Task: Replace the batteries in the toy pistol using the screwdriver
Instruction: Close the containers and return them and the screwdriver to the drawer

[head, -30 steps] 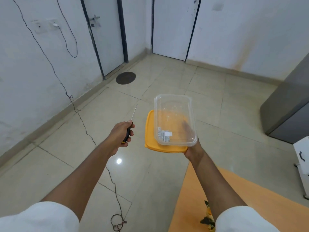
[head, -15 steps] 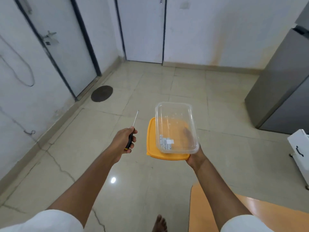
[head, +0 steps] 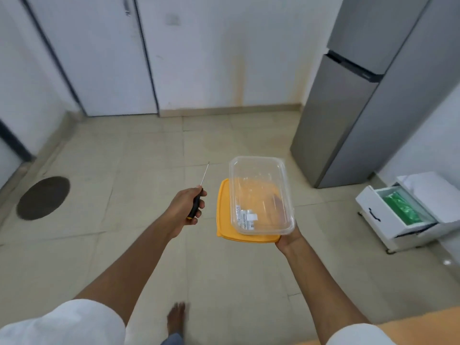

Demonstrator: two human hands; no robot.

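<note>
My left hand [head: 185, 207] grips a screwdriver [head: 198, 199] by its black and yellow handle, the thin metal shaft pointing up and away. My right hand [head: 286, 236] holds a clear plastic container [head: 261, 195] stacked on its orange lid [head: 224, 215] from underneath, at waist height over the floor. A few small batteries [head: 245, 217] lie in the container's near end. The toy pistol is not in view.
A grey refrigerator [head: 353, 108] stands at the right. A white drawer unit [head: 398, 212] with an open drawer holding green packets sits on the floor beside it. White doors [head: 99, 58] lie ahead, a dark round floor cover [head: 42, 197] at left, an orange table edge [head: 410, 322] at bottom right.
The view has swung to the right as I walk: the refrigerator and drawer unit came into view, the wall cable left it. Both hands keep the same hold.
</note>
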